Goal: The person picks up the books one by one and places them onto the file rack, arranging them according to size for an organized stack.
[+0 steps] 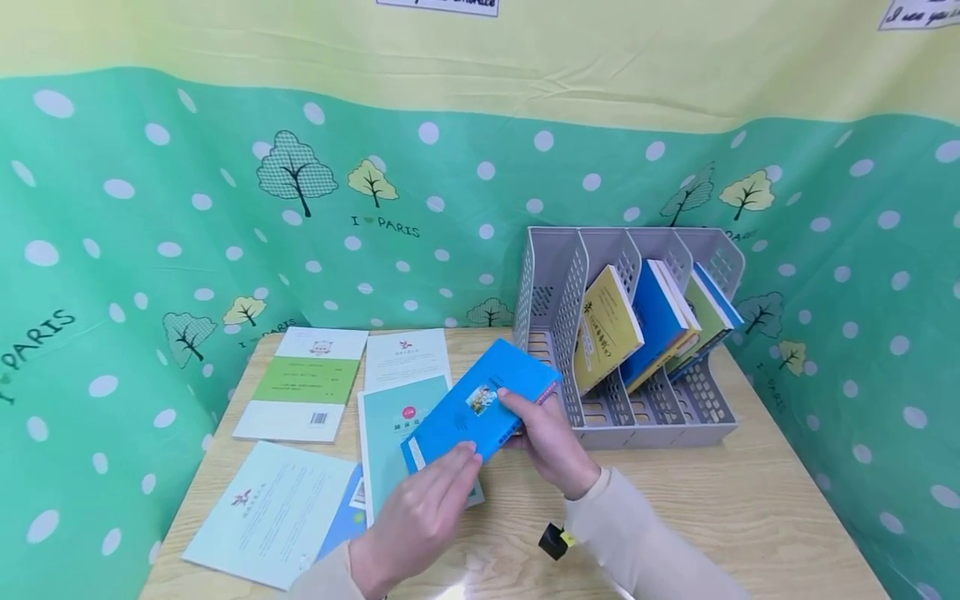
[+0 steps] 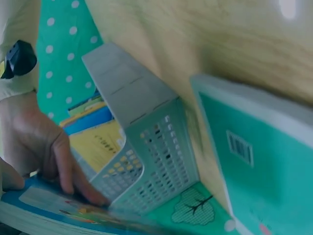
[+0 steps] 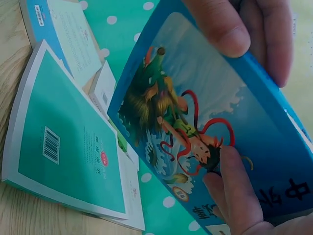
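Observation:
A blue book (image 1: 480,408) is held up over the table between both hands, tilted, with a small picture on its upward cover. My left hand (image 1: 427,508) grips its near lower corner, fingers on top and thumb beneath. At the spine edge my right hand (image 1: 551,442) holds it with the thumb over the top; its fingers (image 3: 234,191) press the underside. In the right wrist view that underside cover shows an illustration of a child and a dragon-like creature. A teal book (image 1: 401,425) lies beneath it on the table, partly covered in the head view.
A grey file rack (image 1: 645,435) stands at the right rear. A yellow book (image 1: 607,329), a blue book (image 1: 651,321) and several others lean in its compartments. On the table's left lie a white-and-green book (image 1: 303,379), a white book (image 1: 408,358) and a pale book (image 1: 266,512).

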Demonstrator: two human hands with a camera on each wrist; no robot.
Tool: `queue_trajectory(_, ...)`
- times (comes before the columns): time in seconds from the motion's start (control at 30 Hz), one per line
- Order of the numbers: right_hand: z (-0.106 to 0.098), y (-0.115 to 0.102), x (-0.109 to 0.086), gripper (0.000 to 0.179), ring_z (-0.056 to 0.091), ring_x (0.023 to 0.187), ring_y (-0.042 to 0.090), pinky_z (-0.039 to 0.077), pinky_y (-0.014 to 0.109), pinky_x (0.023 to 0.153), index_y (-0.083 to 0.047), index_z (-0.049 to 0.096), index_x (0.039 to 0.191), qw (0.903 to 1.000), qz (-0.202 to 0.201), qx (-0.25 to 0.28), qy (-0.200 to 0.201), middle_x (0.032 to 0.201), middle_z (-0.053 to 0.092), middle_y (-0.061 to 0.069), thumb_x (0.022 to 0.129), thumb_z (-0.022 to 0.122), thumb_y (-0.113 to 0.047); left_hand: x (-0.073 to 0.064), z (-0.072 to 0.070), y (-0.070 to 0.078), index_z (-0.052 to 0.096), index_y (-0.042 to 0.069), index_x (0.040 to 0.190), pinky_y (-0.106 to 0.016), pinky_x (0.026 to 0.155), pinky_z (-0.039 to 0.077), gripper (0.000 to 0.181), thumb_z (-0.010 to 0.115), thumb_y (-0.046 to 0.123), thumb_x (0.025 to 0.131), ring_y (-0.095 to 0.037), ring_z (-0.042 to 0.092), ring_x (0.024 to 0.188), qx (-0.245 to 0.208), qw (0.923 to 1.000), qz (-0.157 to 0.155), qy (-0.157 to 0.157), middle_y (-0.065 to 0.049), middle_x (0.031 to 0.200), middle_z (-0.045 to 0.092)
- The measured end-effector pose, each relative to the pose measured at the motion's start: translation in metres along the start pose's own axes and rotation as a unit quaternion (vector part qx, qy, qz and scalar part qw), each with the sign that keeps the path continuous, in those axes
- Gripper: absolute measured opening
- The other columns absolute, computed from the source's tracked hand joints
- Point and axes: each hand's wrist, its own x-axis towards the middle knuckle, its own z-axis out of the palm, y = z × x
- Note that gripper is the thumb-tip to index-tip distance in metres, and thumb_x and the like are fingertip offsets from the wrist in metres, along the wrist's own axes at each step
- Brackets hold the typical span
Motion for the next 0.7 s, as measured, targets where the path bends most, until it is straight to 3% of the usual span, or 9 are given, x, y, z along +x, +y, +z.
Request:
queue_trajectory(0.27, 0.002, -0.004, -0.008, 0.053, 0.061, 0.107, 0.036, 0.053, 0.048, 0.081, -0.006, 0.031, 0.141, 0.9994, -0.031, -0.006, 0.017, 0.129, 0.051, 0.025, 0.096, 0.056, -0.015, 0.000, 0.005, 0.005, 0.066, -0.011, 0.099, -0.035, 0.070, 0.057, 0.028, 0.044, 0.006, 0.098, -0.034, 0.069, 0.087, -0.007, 0.9991, -0.011, 0.040, -0.024, 0.098, 0.068)
queue_trajectory(0.47, 0.000, -0.007, -0.012, 0.051, 0.061, 0.110, 0.032, 0.052, 0.043, 0.086, -0.002, 0.035, 0.139, 0.9959, -0.053, -0.060, 0.042, 0.129, 0.054, 0.022, 0.096, 0.056, -0.017, -0.010, 0.010, 0.005, 0.064, -0.010, 0.108, -0.036, 0.078, 0.056, 0.032, 0.051, 0.017, 0.098, -0.034, 0.067, 0.096, -0.051, 0.9971, -0.055, 0.013, -0.023, 0.108, 0.066)
queue_trajectory(0.7, -0.008, -0.013, -0.018, 0.051, 0.060, 0.112, 0.030, 0.050, 0.044, 0.090, -0.009, 0.036, 0.142, 0.9826, -0.106, -0.141, 0.058, 0.129, 0.056, 0.017, 0.097, 0.058, -0.021, -0.025, 0.007, -0.002, 0.061, -0.012, 0.111, -0.035, 0.075, 0.056, 0.036, 0.052, 0.020, 0.097, -0.033, 0.067, 0.095, -0.073, 0.9925, -0.098, -0.003, -0.023, 0.109, 0.065)
